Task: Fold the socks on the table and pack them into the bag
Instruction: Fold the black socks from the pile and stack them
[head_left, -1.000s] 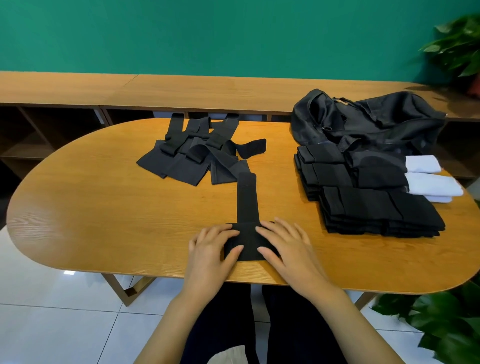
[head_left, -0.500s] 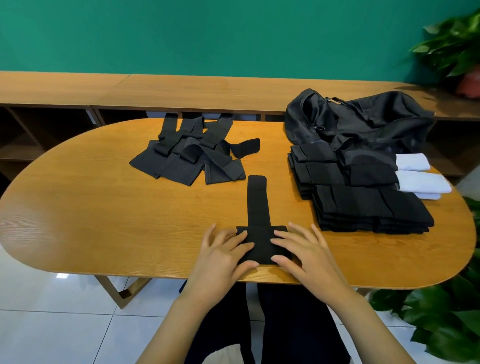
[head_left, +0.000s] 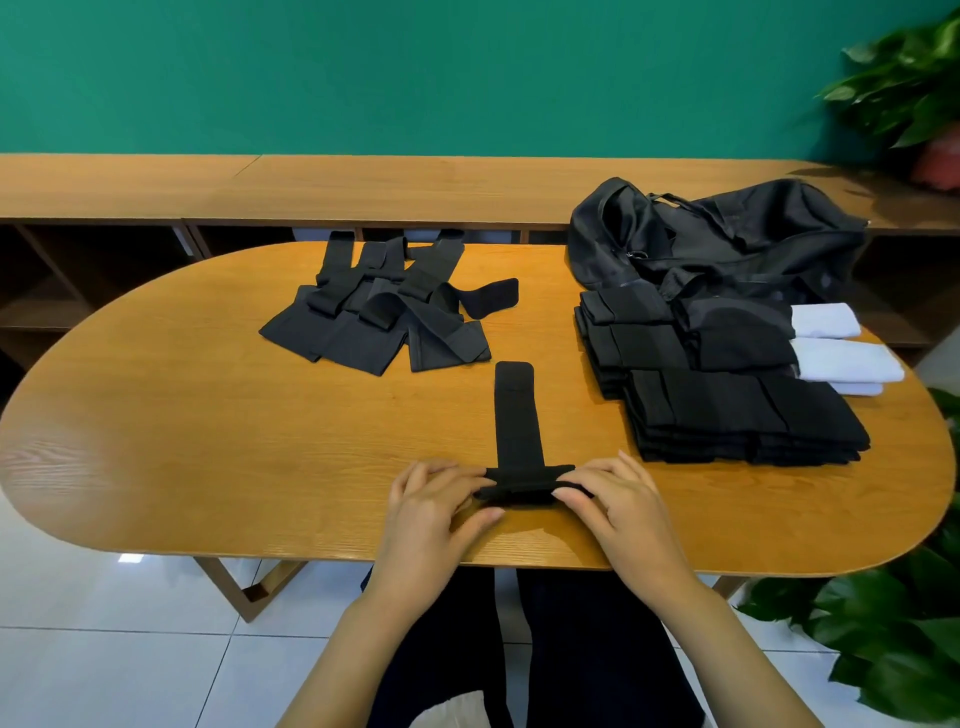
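At the lower centre of the frame, close to the near edge of the oval wooden table (head_left: 208, 441), lies the long black sock (head_left: 517, 415) that I am folding. Its long axis runs straight up the frame, away from me, and the far end points toward the green wall (head_left: 415, 78). The near end is turned over into a short thick band that lies crosswise, left to right.

My left hand (head_left: 431, 512) pinches the left end of that band with its fingers curled round it. My right hand (head_left: 626, 512) does the same at the right end, so the two hands sit apart with the fold between them.

Up and to the left of the sock, a loose heap of unfolded black socks (head_left: 374, 317) lies spread flat, near the sock's far tip but apart from it. To the right stands a neat stack of folded black socks (head_left: 737, 415), with folded white socks (head_left: 844, 358) just beside it toward the table's right edge.

The black fabric bag (head_left: 727, 234) slumps at the upper right, touching the folded stacks. Bare wood lies open to the left of my hands, out to the table's rounded left end. Leafy green plants (head_left: 909, 639) crowd the lower right corner.
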